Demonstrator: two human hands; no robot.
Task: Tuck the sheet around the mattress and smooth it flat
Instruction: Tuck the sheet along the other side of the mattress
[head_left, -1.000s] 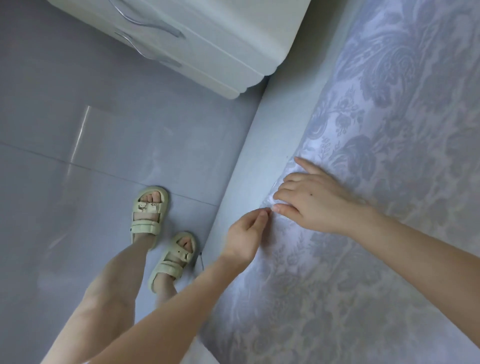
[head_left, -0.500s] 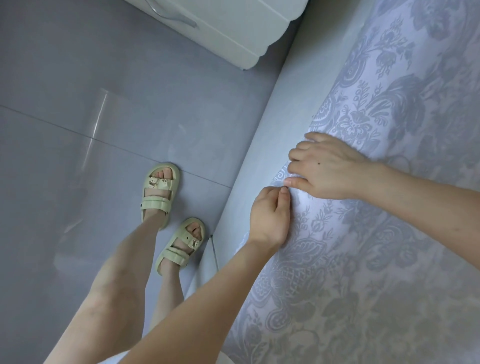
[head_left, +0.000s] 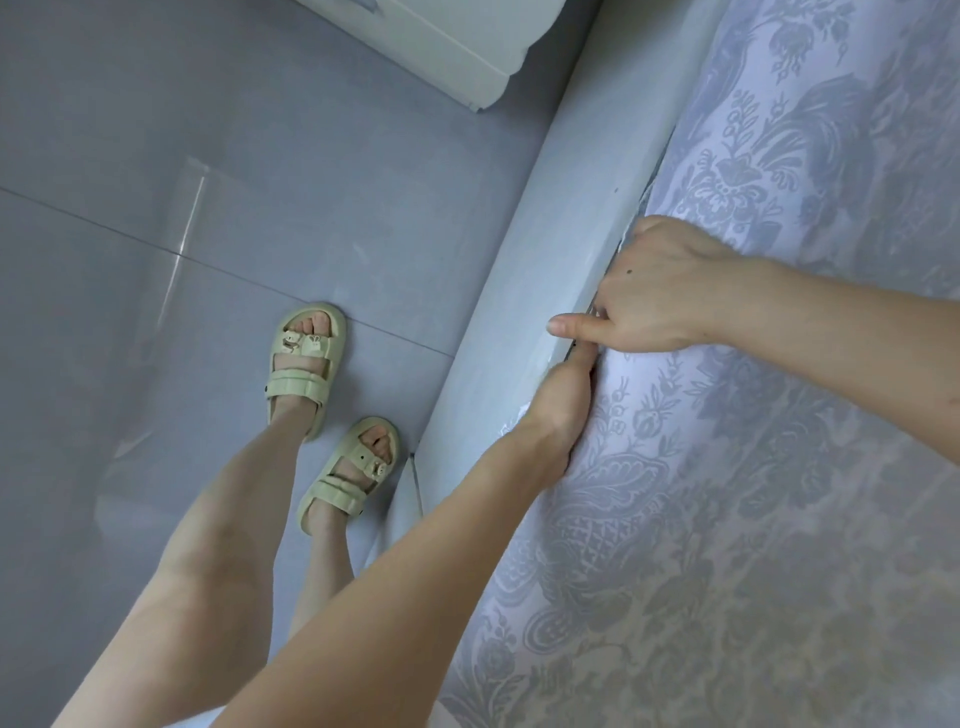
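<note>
A pale sheet (head_left: 753, 467) with a grey floral damask pattern covers the mattress on the right. Its edge runs along the light blue bed frame rail (head_left: 561, 249). My right hand (head_left: 654, 291) sits at that edge with its fingers pushed down into the gap between mattress and rail, the thumb lying out along the rail. Just below it, my left hand (head_left: 563, 400) has its fingers tucked down into the same gap, pressing the sheet's edge in. The fingertips of both hands are hidden in the gap.
Grey tiled floor (head_left: 208, 208) fills the left side. My two feet in pale green sandals (head_left: 306, 358) stand close beside the bed rail. A white cabinet (head_left: 457, 47) stands at the top, near the head of the rail.
Both hands have moved from the top of the sheet to its edge and pushed their fingers down between mattress and rail. The view has shifted along the bed.
</note>
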